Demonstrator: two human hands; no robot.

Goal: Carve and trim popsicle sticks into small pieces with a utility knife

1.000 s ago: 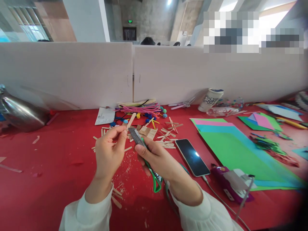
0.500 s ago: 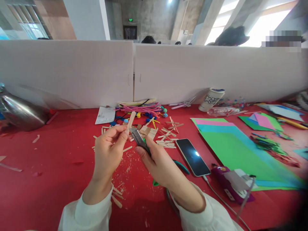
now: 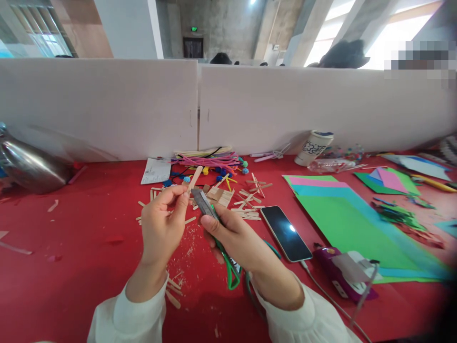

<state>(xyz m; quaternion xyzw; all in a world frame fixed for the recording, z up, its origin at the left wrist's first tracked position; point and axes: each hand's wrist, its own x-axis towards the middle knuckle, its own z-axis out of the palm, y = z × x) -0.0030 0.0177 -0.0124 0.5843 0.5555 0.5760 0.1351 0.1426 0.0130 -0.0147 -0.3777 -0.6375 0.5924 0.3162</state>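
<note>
Between the thumb and fingers of my left hand (image 3: pixel 163 220) a wooden craft stick (image 3: pixel 194 178) points up and away, its lower end hidden by the fingertips. My right hand (image 3: pixel 235 234) is wrapped round a utility knife (image 3: pixel 203 202) with a grey metal front and a green looped rear end (image 3: pixel 233 280). The knife's tip lies close beside the stick, just right of my left fingertips; whether they touch I cannot tell. Beyond the hands lie loose craft sticks (image 3: pixel 247 215) and a joined panel of sticks (image 3: pixel 224 196). Wood shavings (image 3: pixel 193 247) are scattered below.
A phone (image 3: pixel 286 233) on a cable lies right of my right hand, near a purple device (image 3: pixel 344 274). Coloured paper sheets (image 3: pixel 342 209), a cup (image 3: pixel 313 148) and pink pipe cleaners (image 3: pixel 210 161) lie farther off. A metal jug (image 3: pixel 32 162) stands left; a white partition (image 3: pixel 107 105) rises behind.
My right hand has turned, so the knife's green rear end now shows below it. The knife tip has shifted slightly. My left hand keeps the stick almost in place.
</note>
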